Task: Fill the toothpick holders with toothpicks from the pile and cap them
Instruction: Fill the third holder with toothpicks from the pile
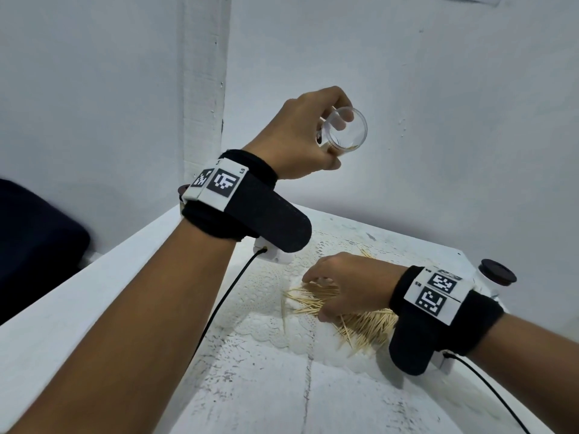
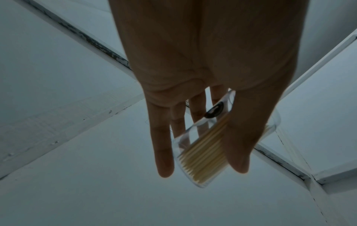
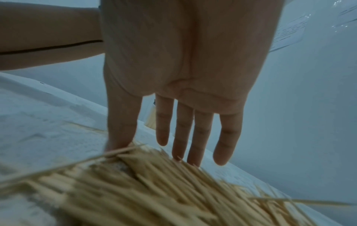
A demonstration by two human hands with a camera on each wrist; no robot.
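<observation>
My left hand [image 1: 308, 133] is raised well above the table and grips a clear plastic toothpick holder [image 1: 344, 130], uncapped and tilted, its mouth toward me. In the left wrist view the holder [image 2: 203, 152] lies between thumb and fingers with a bundle of toothpicks [image 2: 204, 159] inside. My right hand [image 1: 338, 286] is low over the toothpick pile [image 1: 360, 324] on the table, fingers stretched out. In the right wrist view its fingertips [image 3: 181, 156] touch the pile [image 3: 154, 191] and the fingers are straight.
The pile lies on a white lace mat [image 1: 266, 308] on a white table [image 1: 282, 386] set in a corner of white walls. A capped holder with a black lid [image 1: 498, 272] stands at the far right behind my right wrist. A dark object [image 1: 31, 245] sits left of the table.
</observation>
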